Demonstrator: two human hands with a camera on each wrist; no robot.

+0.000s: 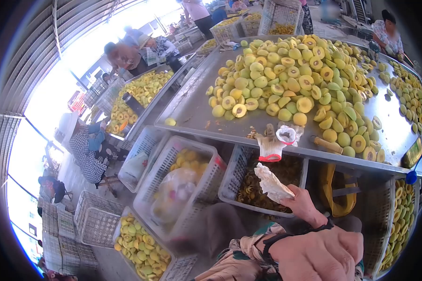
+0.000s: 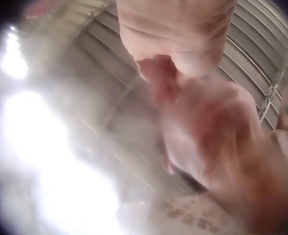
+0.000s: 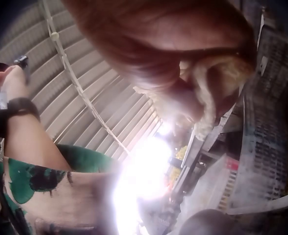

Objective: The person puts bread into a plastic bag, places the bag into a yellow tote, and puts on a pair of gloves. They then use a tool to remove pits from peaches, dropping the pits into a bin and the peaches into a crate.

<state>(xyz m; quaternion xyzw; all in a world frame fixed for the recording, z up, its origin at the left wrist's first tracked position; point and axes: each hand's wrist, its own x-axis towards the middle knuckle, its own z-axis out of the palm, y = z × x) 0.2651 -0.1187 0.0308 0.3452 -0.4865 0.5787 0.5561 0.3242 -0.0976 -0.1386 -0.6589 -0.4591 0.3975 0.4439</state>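
In the head view my right hand (image 1: pixel 301 205) pinches a crumpled whitish glove-like piece (image 1: pixel 272 183) above a crate of dark scraps (image 1: pixel 251 189). The right wrist view shows my right hand (image 3: pixel 183 54) curled round the pale piece (image 3: pixel 207 88). Back up, my left hand (image 1: pixel 319 255) lies across the right forearm, close to the camera; its fingertips are hidden. Skin fills much of the left wrist view, blurred, with my left hand (image 2: pixel 178 34) at the top. A white knitted glove with a red cuff (image 1: pixel 270 149) hangs over the metal table's edge (image 1: pixel 211 136), beside another white glove (image 1: pixel 288 135).
Halved yellow-green fruit (image 1: pixel 290 79) is heaped on the table, near a wooden handle (image 1: pixel 328 144). Below stand a crate with fruit and a plastic bag (image 1: pixel 176 187), a yellow frame (image 1: pixel 332 196) and a right-hand fruit crate (image 1: pixel 398 220). Several people work around, one in a white hat (image 1: pixel 69 124).
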